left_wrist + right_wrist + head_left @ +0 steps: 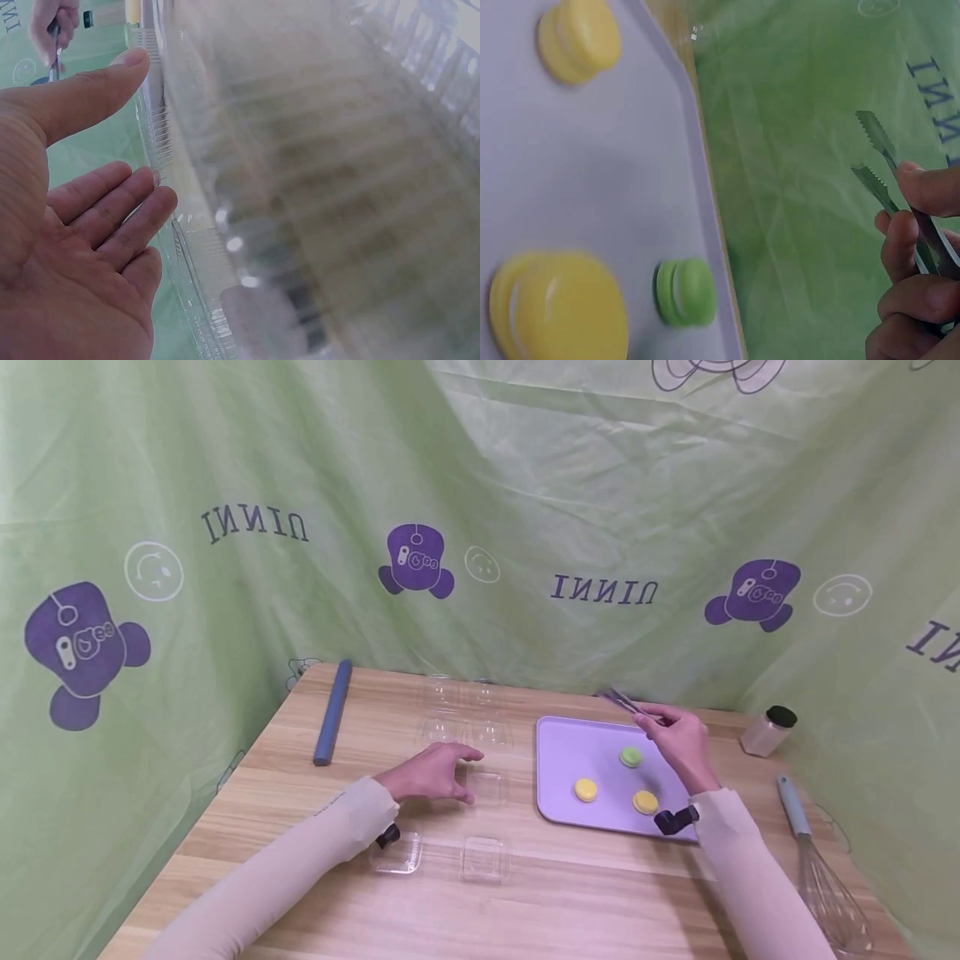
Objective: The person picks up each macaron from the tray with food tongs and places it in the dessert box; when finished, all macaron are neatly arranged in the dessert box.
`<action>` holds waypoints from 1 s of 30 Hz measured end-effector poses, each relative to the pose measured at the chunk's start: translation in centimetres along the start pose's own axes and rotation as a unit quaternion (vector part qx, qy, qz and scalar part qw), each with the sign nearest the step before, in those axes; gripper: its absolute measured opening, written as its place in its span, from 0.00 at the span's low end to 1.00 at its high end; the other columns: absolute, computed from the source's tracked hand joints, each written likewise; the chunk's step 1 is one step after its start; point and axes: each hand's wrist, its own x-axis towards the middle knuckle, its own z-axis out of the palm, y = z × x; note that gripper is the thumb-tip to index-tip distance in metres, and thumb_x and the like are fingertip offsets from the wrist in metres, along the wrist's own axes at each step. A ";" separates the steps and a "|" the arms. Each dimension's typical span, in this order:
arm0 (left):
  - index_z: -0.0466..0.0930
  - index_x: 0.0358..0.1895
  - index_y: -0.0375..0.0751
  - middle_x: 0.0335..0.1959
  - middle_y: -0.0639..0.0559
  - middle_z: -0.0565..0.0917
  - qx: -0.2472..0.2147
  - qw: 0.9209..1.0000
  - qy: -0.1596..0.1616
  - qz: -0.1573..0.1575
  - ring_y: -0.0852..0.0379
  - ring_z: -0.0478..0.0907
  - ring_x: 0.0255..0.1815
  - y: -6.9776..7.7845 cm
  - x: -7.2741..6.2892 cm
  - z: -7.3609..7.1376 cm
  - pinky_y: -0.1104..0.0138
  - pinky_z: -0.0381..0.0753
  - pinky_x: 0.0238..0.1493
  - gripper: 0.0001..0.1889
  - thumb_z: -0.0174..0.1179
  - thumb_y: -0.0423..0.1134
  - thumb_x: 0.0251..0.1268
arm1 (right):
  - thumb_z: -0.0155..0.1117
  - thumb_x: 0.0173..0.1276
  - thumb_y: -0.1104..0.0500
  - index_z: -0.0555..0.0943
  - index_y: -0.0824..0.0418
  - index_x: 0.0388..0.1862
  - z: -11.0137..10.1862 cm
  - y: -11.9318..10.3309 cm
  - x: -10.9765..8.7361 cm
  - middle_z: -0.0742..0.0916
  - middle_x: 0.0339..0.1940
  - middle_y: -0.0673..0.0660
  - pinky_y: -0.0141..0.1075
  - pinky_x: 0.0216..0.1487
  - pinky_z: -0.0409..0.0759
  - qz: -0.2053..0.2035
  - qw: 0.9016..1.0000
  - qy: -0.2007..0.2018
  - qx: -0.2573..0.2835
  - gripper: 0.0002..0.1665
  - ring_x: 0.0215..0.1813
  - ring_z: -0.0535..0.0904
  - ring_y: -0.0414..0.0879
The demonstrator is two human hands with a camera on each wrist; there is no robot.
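Observation:
My right hand [678, 745] grips a pair of metal tongs [621, 700] above the far right part of a lavender tray [555, 760]. The serrated tips of the tongs stand apart with nothing between them in the right wrist view. On the tray lie a green macaron [631, 757], a yellow macaron [586, 790] and another yellow macaron [645, 802]. My left hand [435, 772] is held over the table, thumb and fingers spread apart, holding nothing. Close by its fingertips is a clear plastic container [487, 787]; a ribbed clear wall [322, 195] fills much of the left wrist view.
More clear containers stand around, one [483, 860] nearer me, one [397, 853] under my left wrist and several behind. A blue rolling pin [333, 714] lies far left. At right are a dark-lidded jar [768, 732] and a whisk [813, 868]. Green curtain [480, 468] hangs behind.

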 end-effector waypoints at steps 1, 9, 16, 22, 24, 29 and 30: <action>0.74 0.70 0.41 0.70 0.47 0.78 0.000 1.000 0.000 0.001 0.43 0.72 0.74 0.0 0.0 0.0 0.49 0.69 0.78 0.42 0.80 0.43 0.48 | 0.70 0.67 0.41 0.86 0.59 0.58 -0.3 0.4 -0.1 0.91 0.35 0.57 0.28 0.27 0.79 0.004 1.000 -0.004 -0.009 0.29 0.31 0.85 0.41; 0.74 0.69 0.42 0.69 0.47 0.79 0.002 1.000 0.002 0.000 0.45 0.73 0.72 -0.3 0.1 0.2 0.51 0.70 0.78 0.41 0.80 0.43 0.47 | 0.66 0.70 0.41 0.83 0.64 0.60 -1.7 4.0 -1.0 0.90 0.40 0.64 0.29 0.30 0.77 0.016 0.997 -0.034 -0.074 0.31 0.33 0.79 0.41; 0.74 0.69 0.41 0.68 0.45 0.80 -0.007 1.000 0.002 -0.003 0.45 0.75 0.70 -0.4 0.1 0.3 0.50 0.71 0.77 0.42 0.80 0.42 0.46 | 0.66 0.70 0.45 0.83 0.64 0.59 -1.9 6.1 -2.4 0.88 0.34 0.61 0.31 0.27 0.74 0.020 0.993 -0.070 -0.096 0.29 0.31 0.75 0.43; 0.74 0.69 0.41 0.68 0.45 0.80 0.005 1.000 0.002 0.001 0.45 0.76 0.70 -0.3 0.1 0.3 0.50 0.71 0.76 0.42 0.80 0.43 0.46 | 0.65 0.70 0.39 0.83 0.62 0.60 -1.8 7.1 -3.2 0.88 0.41 0.61 0.32 0.32 0.72 0.043 0.991 -0.083 -0.098 0.32 0.37 0.75 0.47; 0.74 0.69 0.41 0.68 0.45 0.80 0.003 1.000 0.003 -0.001 0.45 0.76 0.70 -0.2 0.1 0.2 0.50 0.71 0.77 0.42 0.80 0.43 0.46 | 0.65 0.69 0.39 0.83 0.62 0.60 -1.8 7.3 -3.3 0.88 0.43 0.62 0.32 0.33 0.71 0.040 0.990 -0.083 -0.103 0.32 0.37 0.75 0.48; 0.74 0.69 0.41 0.68 0.45 0.80 -0.001 1.000 0.004 -0.006 0.45 0.76 0.70 -0.1 0.1 0.1 0.50 0.71 0.77 0.42 0.80 0.42 0.46 | 0.67 0.69 0.43 0.84 0.64 0.58 -1.7 7.5 -3.5 0.89 0.44 0.65 0.31 0.33 0.71 0.024 0.990 -0.084 -0.113 0.30 0.36 0.76 0.47; 0.74 0.69 0.41 0.67 0.44 0.80 -0.001 1.000 0.004 -0.006 0.45 0.76 0.69 -0.1 0.2 0.1 0.50 0.71 0.76 0.42 0.80 0.42 0.46 | 0.67 0.69 0.44 0.84 0.64 0.58 -1.7 7.5 -3.6 0.90 0.45 0.65 0.31 0.33 0.71 0.021 0.989 -0.086 -0.118 0.29 0.36 0.76 0.47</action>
